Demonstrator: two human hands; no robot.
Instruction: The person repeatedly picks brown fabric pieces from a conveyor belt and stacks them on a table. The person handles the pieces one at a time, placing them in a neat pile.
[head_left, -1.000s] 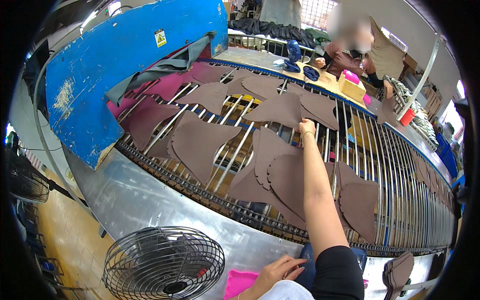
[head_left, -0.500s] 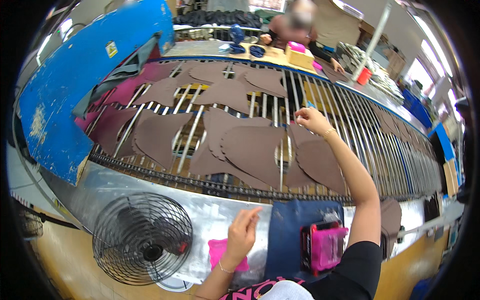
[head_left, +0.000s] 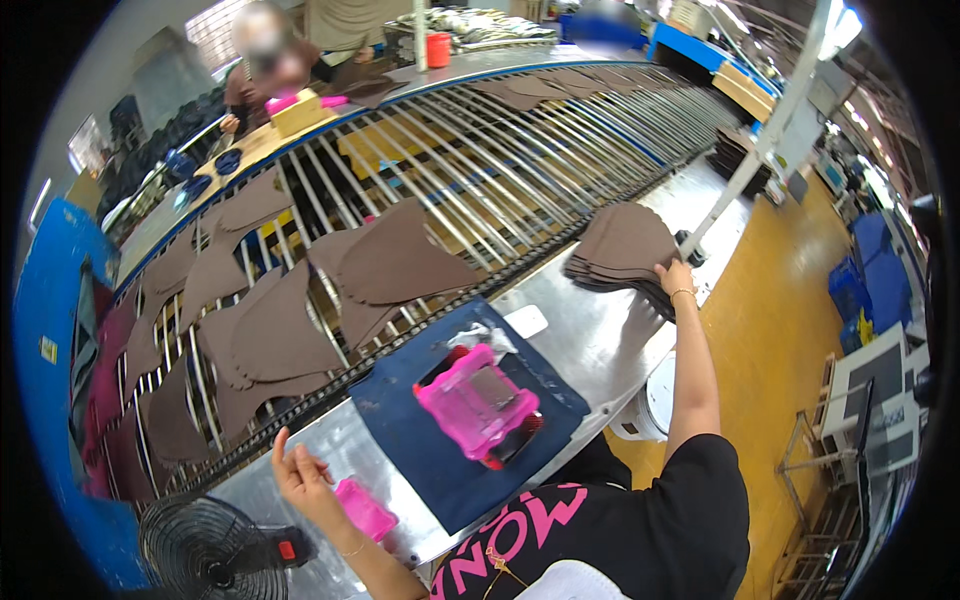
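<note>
My right hand (head_left: 678,277) is at the near right edge of a stack of brown cut pieces (head_left: 625,240) with scalloped edges. Its fingers are closed on that edge; whether they grip one piece or several is hidden. The stack lies on the metal ledge beside the conveyor. Off to the left, my left hand (head_left: 302,478) hovers over the ledge with its fingers apart, holding nothing. Beside its wrist lies a pink pad (head_left: 366,510). Between my hands, a pink tray-like piece (head_left: 478,402) sits on a red-and-black box upon a dark blue sheet (head_left: 430,470).
Brown pieces (head_left: 400,255) lie on the conveyor's metal rods (head_left: 480,170). A black wire fan (head_left: 215,550) stands at lower left, near a blue machine panel (head_left: 50,350). A metal post (head_left: 745,180) rises past the stack. Across the conveyor is a person (head_left: 270,75).
The view has swung to the right. My right hand has gone from above the conveyor to the stack on the ledge. My left hand stays over the ledge, its fingers now more spread.
</note>
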